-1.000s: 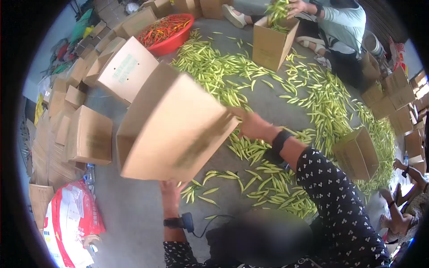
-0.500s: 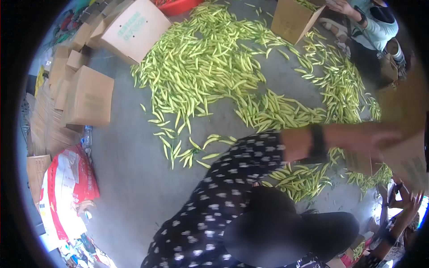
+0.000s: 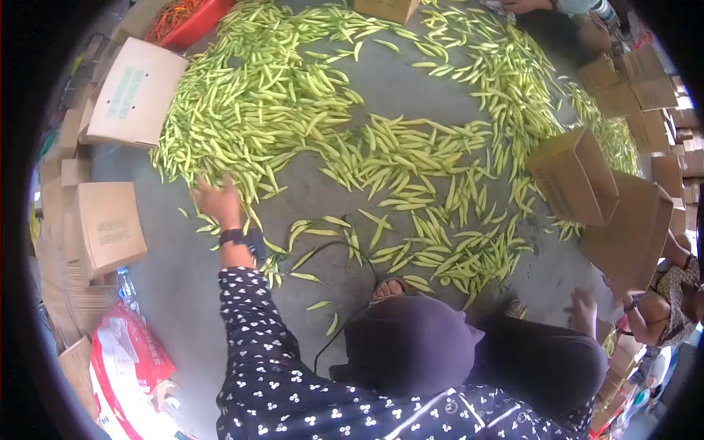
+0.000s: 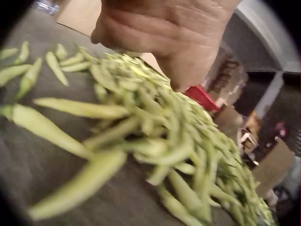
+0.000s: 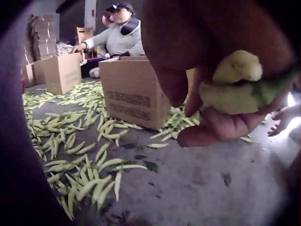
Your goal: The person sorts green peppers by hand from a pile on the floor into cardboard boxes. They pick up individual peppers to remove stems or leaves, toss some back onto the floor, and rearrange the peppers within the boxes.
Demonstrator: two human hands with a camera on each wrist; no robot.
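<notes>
My left hand (image 3: 220, 202) reaches forward at the near left edge of a wide heap of pale green chili peppers (image 3: 249, 110), fingers spread. In the left wrist view, the hand (image 4: 164, 37) stands over the peppers (image 4: 188, 155), its fingertips out of sight. My right hand (image 3: 583, 312) is low at the right, beyond my knee. In the right wrist view that hand (image 5: 221, 122) has curled fingers around pale green chili peppers (image 5: 235, 94). A cardboard box (image 3: 631, 227) stands between it and a person (image 3: 649, 319) at the right edge.
Another open box (image 3: 572, 176) stands among peppers on the right. At left are a pale printed box (image 3: 136, 92), a brown box (image 3: 110, 227) and a red-and-white sack (image 3: 132, 352). A red basin (image 3: 198, 26) holds red chilies. A seated person (image 5: 122, 35) reaches to a box (image 5: 63, 73).
The box that both hands held has gone to the right, beside the person there, and my hands have let go of it. My left hand has moved forward to the pepper heap.
</notes>
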